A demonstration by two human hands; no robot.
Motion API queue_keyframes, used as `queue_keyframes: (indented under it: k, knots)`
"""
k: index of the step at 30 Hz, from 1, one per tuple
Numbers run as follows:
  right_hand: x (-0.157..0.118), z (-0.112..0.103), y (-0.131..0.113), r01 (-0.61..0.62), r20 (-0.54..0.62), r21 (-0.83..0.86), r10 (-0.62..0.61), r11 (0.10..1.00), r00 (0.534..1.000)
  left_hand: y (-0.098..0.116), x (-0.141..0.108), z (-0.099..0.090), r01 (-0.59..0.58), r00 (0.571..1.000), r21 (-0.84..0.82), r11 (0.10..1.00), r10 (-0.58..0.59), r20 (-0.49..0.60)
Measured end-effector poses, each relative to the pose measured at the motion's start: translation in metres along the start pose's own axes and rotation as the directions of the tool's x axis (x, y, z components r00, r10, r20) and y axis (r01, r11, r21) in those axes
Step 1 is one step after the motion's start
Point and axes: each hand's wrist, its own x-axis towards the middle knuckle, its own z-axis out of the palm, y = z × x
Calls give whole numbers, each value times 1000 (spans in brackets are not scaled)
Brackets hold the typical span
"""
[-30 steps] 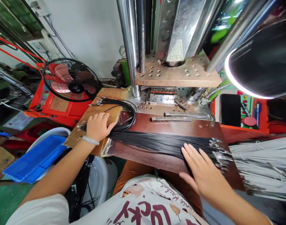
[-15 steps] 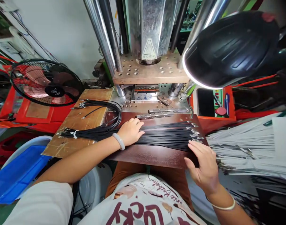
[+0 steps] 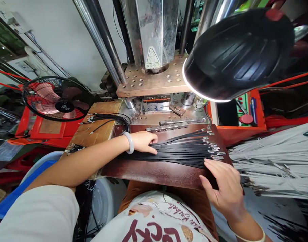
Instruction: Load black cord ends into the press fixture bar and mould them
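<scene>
A bundle of flat black cables with metal connector ends lies fanned out across the dark red-brown board. My left hand is on the bundle, its fingers curled round the cables near their middle. At the fanned connector ends, my right hand stays open with thumb and fingers apart, its fingertips by the near edge of the cables. The other end of the cables runs left under my left forearm, which hides part of it. Further back, a looped group of black cables rests on the wooden board.
Behind the board stands a press with a hand-warning label. Two metal bars lie at its foot. A black lamp hangs at right, above bundled white cables. A fan stands left, near a blue tray.
The view has shifted slightly. My left hand's fingers have curled in more round the cables, and the connector ends look more spread out. My right hand keeps nearly the same place and shape.
</scene>
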Motion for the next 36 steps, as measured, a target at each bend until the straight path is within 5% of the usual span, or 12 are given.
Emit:
queue_keyframes:
  k: [3,7,13,20,25,28,32,36]
  knots:
    - [1,0,0,14,-10,-4,-14,1000,1000,-5,3,-1,15,997,-34,999,-12,80]
    - [-1,2,1,2,3,-6,-2,1000,1000,-18,13,-11,107,955,-426,898,26,295]
    - [-3,4,1,-8,11,-31,9,999,1000,-6,41,-8,85,943,-777,624,201,265]
    - [1,2,-1,11,-7,-3,-11,1000,1000,8,62,-1,165,926,-758,631,166,340]
    - [1,3,0,-6,9,21,6,1000,1000,11,51,-4,34,977,-400,916,53,205]
    - [-3,3,0,8,-1,6,-8,1000,1000,10,45,-2,-20,991,-222,975,48,122]
    - [2,-1,3,-51,10,76,50,996,999,2,43,-3,19,994,-392,920,26,108]
    - [50,3,3,-105,9,139,104,985,995,9,43,-9,85,971,-685,723,94,219]
